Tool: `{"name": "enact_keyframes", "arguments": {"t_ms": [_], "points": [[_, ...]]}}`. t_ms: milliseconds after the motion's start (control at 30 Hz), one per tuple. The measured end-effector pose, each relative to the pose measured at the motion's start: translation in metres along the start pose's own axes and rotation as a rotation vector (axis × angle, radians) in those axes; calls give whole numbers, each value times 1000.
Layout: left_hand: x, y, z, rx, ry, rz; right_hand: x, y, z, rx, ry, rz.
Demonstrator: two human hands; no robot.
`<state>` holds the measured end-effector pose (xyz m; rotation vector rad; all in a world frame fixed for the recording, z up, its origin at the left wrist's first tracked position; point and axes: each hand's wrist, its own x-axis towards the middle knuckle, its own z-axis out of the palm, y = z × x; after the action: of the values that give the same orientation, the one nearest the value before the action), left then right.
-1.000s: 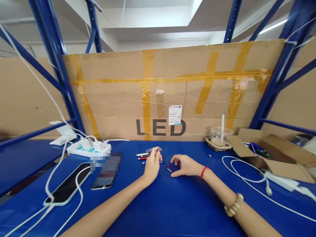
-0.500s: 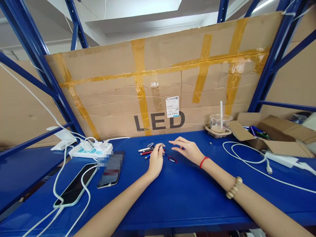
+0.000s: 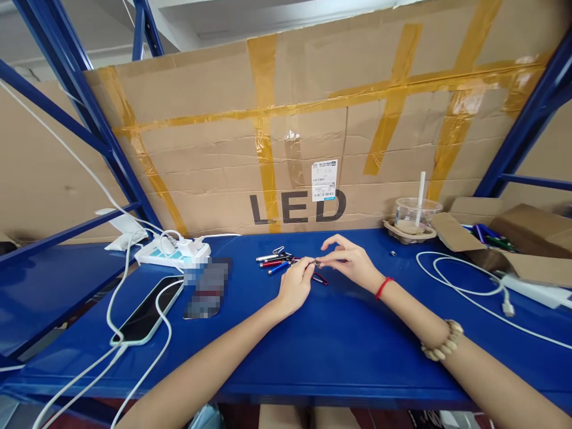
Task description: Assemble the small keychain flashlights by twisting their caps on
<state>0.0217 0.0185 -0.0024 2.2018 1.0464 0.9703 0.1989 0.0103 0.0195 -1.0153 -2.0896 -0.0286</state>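
My left hand (image 3: 295,287) is closed in a pinch above the blue shelf, with a small dark metal piece (image 3: 317,263) at its fingertips; its exact kind is too small to tell. From the right, my right hand (image 3: 351,262) meets the same piece with its thumb and a finger, while another finger arches above. Just behind my left hand lie slim metal tubes: a silver one (image 3: 267,258), a red one (image 3: 271,263) and a blue one (image 3: 279,268). A silver carabiner (image 3: 279,250) lies by them. Partly under my fingers rests a red carabiner (image 3: 320,279).
Left on the shelf (image 3: 286,357) are a white power strip (image 3: 156,255) with cables and two phones, one light-cased (image 3: 149,313), one dark (image 3: 208,289). At right stand a plastic cup (image 3: 413,215), an open carton (image 3: 527,262) and a white cable (image 3: 447,287). Cardboard (image 3: 214,173) closes the back.
My right hand's fingertips, apart from the left hand before, now touch the small metal piece there. The camera view has tilted down, and more of the blue tube shows.
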Motion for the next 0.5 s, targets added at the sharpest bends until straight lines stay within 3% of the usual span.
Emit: {"name": "enact_keyframes", "arguments": {"t_ms": [267, 500], "points": [[4, -7, 2, -58, -88, 97, 3, 0, -2, 258, -53, 144], [6, -8, 5, -75, -35, 61, 2, 2, 2, 368, -100, 213]]}}
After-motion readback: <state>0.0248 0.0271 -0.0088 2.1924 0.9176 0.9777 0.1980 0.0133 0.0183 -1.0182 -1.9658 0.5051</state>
